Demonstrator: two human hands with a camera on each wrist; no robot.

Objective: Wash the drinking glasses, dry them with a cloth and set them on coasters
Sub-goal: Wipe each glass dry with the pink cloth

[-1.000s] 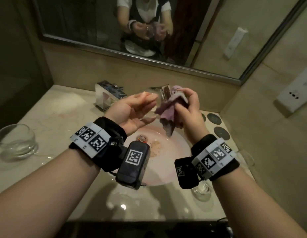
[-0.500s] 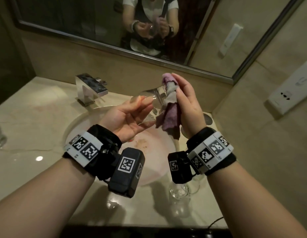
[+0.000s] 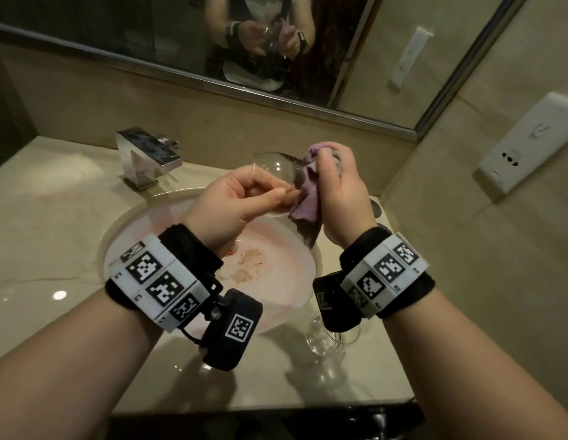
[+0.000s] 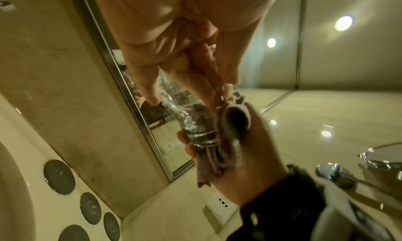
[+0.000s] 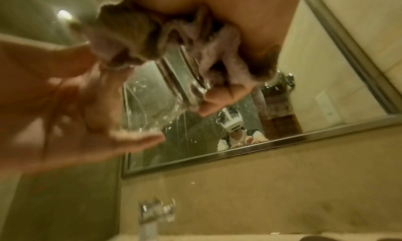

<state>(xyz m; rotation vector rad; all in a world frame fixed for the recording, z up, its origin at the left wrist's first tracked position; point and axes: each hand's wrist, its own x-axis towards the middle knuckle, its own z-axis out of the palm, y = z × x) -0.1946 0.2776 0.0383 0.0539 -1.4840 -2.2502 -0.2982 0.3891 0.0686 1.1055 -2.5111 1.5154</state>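
Note:
A clear drinking glass point(image 3: 274, 165) lies on its side in the air above the sink. My left hand point(image 3: 260, 195) grips it near the rim with curled fingers. My right hand point(image 3: 335, 176) clutches a purple cloth point(image 3: 308, 198) bunched around the glass's base. The left wrist view shows the wet glass point(image 4: 193, 120) between both hands, with the cloth point(image 4: 228, 141) at its base. The right wrist view shows the cloth point(image 5: 150, 38) pressed onto the glass point(image 5: 150, 105). A second glass point(image 3: 324, 339) stands on the counter at the front right. Three dark round coasters point(image 4: 59, 176) lie in a row by the wall.
The pink-stained sink basin point(image 3: 286, 265) lies under my hands. A chrome faucet point(image 3: 147, 157) stands at its back left. A mirror point(image 3: 149, 42) runs along the back wall. A wall socket point(image 3: 530, 144) is on the right wall. The marble counter point(image 3: 47, 236) extends left.
My left fingers have curled more tightly onto the glass. My right hand has closed over the cloth at the glass's base. The view has shifted right, so the far-left glass is out of sight.

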